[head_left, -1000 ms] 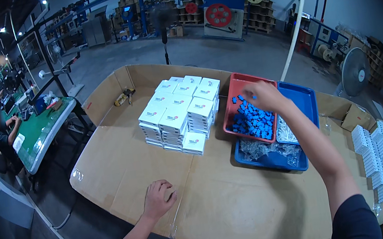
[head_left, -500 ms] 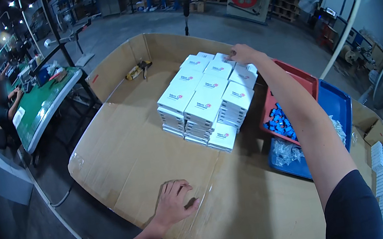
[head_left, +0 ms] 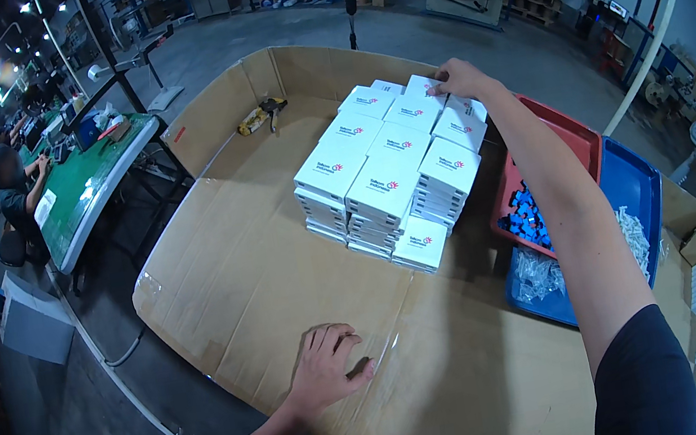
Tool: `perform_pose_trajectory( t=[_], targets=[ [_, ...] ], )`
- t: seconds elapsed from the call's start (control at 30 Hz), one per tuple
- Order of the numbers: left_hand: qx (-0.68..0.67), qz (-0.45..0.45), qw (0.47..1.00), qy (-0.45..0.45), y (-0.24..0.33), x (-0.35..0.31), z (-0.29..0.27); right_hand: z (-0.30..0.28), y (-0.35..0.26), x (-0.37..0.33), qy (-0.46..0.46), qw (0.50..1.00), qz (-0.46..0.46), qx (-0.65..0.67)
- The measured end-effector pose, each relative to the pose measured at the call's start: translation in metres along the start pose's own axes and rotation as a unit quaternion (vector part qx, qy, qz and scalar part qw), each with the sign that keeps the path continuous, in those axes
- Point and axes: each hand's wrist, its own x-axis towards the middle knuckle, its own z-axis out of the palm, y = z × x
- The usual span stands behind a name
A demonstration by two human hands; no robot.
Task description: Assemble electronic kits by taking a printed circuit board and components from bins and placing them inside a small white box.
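A worktop covered in flattened brown corrugated cardboard carries stacks of small, flat, glossy white boxes at its far middle. The right hand reaches to the far edge of the stacks, fingers curled loosely on a top box without clearly gripping it, while the left hand rests flat on the near cardboard, fingers spread, holding nothing. To the right sit a red plastic tray and a blue plastic tray of small parts.

Right hand rests atop far corner of stacked white boxes on cardboard-covered table. Left hand lies flat near table's front edge. Red tray and blue tray sit right of stack; tape gun behind.
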Motion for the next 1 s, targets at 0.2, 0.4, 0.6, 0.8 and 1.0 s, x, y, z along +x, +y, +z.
perform_pose_trajectory(
  t=[0.2,0.4,0.6,0.8,1.0],
  targets=[
    [-0.003,0.009,1.000,0.002,0.003,-0.001,0.004,-0.020,-0.006,-0.030,0.134,0.975,-0.013,0.178],
    [-0.005,0.017,0.999,0.027,0.007,-0.010,0.002,-0.059,-0.061,-0.162,0.252,0.872,-0.179,0.381],
    [0.005,0.033,0.998,0.059,0.006,-0.012,0.011,-0.096,-0.087,-0.360,0.310,0.851,-0.213,0.367],
    [0.025,0.048,0.994,0.092,0.012,-0.014,0.013,-0.103,-0.091,-0.534,0.355,0.807,-0.162,0.443],
    [0.038,0.018,0.995,0.086,0.024,-0.019,0.013,-0.057,-0.058,-0.663,0.340,0.697,-0.118,0.620]
  ],
)
